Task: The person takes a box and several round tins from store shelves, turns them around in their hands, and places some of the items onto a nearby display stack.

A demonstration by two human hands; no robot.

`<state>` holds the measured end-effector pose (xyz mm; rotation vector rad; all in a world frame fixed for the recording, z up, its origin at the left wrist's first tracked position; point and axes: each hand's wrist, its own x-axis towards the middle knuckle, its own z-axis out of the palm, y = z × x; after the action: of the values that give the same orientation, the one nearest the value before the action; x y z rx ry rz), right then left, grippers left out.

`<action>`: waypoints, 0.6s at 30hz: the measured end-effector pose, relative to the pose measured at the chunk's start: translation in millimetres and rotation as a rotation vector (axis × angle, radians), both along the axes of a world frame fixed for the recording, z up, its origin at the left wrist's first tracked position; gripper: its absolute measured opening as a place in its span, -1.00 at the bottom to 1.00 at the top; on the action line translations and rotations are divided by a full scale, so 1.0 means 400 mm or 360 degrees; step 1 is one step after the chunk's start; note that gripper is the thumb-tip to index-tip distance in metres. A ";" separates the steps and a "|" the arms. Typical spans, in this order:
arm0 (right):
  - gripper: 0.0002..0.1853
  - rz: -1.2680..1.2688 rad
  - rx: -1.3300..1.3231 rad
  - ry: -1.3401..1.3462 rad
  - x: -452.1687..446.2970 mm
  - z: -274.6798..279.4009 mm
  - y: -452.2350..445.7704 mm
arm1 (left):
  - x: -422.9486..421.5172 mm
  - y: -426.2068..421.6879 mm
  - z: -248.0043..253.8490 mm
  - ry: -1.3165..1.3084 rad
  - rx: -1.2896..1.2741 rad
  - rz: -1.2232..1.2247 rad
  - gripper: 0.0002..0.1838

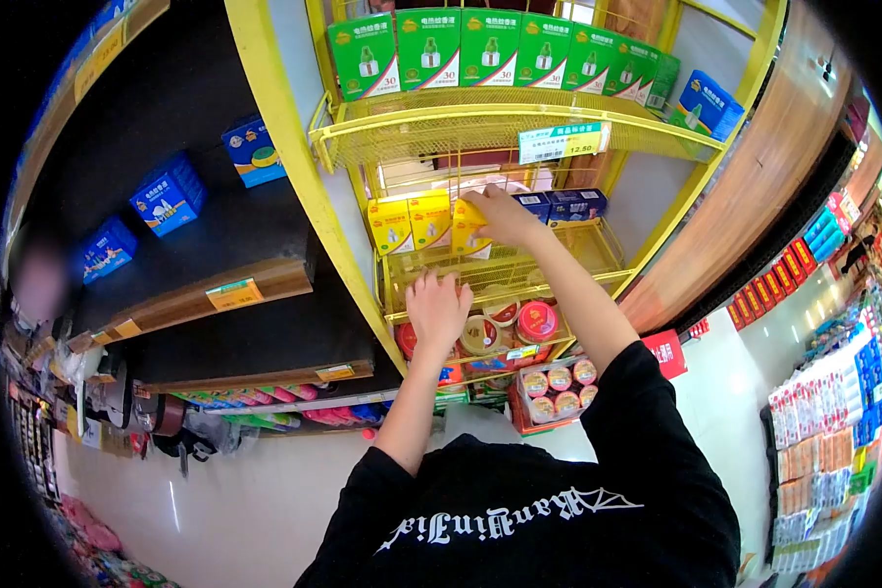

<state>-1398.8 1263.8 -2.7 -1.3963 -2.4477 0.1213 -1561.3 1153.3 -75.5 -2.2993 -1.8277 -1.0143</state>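
Observation:
My right hand reaches into the middle tier of a yellow wire rack, its fingers closed over the top of a yellow mosquito-repellent box. Two more yellow boxes stand upright just left of it. Dark blue boxes are to the right, partly hidden by my hand and forearm. Lower down, my left hand has its fingers spread at the front of the wire shelf, holding nothing. Whether its fingertips touch the wire, I cannot tell.
Green mosquito-repellent boxes line the tier above, with a price tag on its edge. Round red tubs sit below. Blue boxes stand on a dark shelf at left. A wooden panel borders the rack's right.

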 end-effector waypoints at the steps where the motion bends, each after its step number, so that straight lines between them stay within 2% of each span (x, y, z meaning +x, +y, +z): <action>1: -0.27 -0.0004 0.0000 0.0003 0.006 -0.002 -0.002 | 0.000 0.000 0.006 -0.0037 -0.0107 -0.0007 -0.63; 4: -0.28 -0.0048 0.0104 -0.0014 0.034 0.015 -0.009 | -0.005 0.030 0.042 -0.0080 0.0112 -0.0086 -0.52; 8: -0.28 0.0140 0.0096 0.0132 0.059 0.019 -0.031 | -0.021 0.121 0.120 -0.0003 0.0091 -0.0081 -0.42; 11: -0.28 0.0193 -0.0043 0.0069 0.069 0.032 -0.026 | -0.045 0.191 0.135 0.0293 0.0281 -0.0137 -0.36; 13: -0.27 0.0095 -0.0060 -0.0186 0.099 0.043 -0.022 | -0.061 0.216 0.113 0.0344 0.0196 -0.0184 -0.32; 18: -0.30 -0.0126 -0.0265 -0.0179 0.187 0.108 -0.039 | -0.080 0.201 0.107 0.0519 0.0134 -0.0236 -0.19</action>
<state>-1323.9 1248.3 40.5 -1.6088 -2.5180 0.2396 -1593.3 1233.8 -32.6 -2.4060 -1.4831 -0.6628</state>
